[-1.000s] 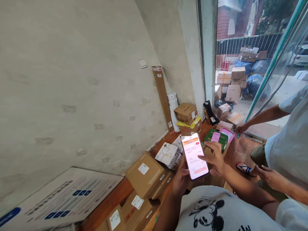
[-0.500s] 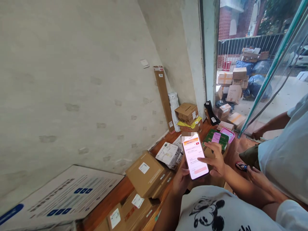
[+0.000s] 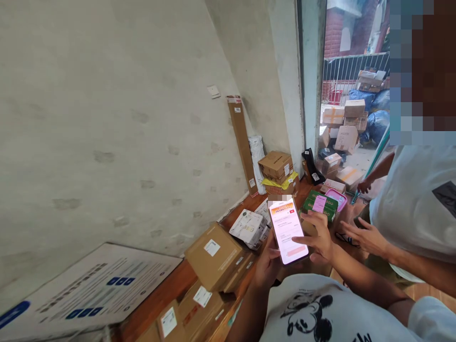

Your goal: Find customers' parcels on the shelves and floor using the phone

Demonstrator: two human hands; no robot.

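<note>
My left hand (image 3: 267, 262) is wrapped round a smartphone (image 3: 289, 244), its thumb lying along the lower left edge. The phone is upright and tilted, with a lit screen of small text, an orange banner and a pink bar near the bottom. Over the right side of the screen hovers my right hand (image 3: 322, 240), fingers spread and nothing in it. One of its fingertips is at the screen; I cannot tell if it touches. Behind the phone stands a green box (image 3: 329, 205) with a pink label.
Cardboard boxes (image 3: 213, 251) and a white parcel (image 3: 245, 228) lie along the wall at left. A long carton (image 3: 242, 147) leans in the corner. A person (image 3: 409, 199) stands close on my right, with a hand (image 3: 370, 240) near my forearm. Parcels (image 3: 347, 138) are piled outside the doorway.
The person on the right has come further into view, and their nearer hand has risen with fingers spread. My hands and the phone have hardly moved.
</note>
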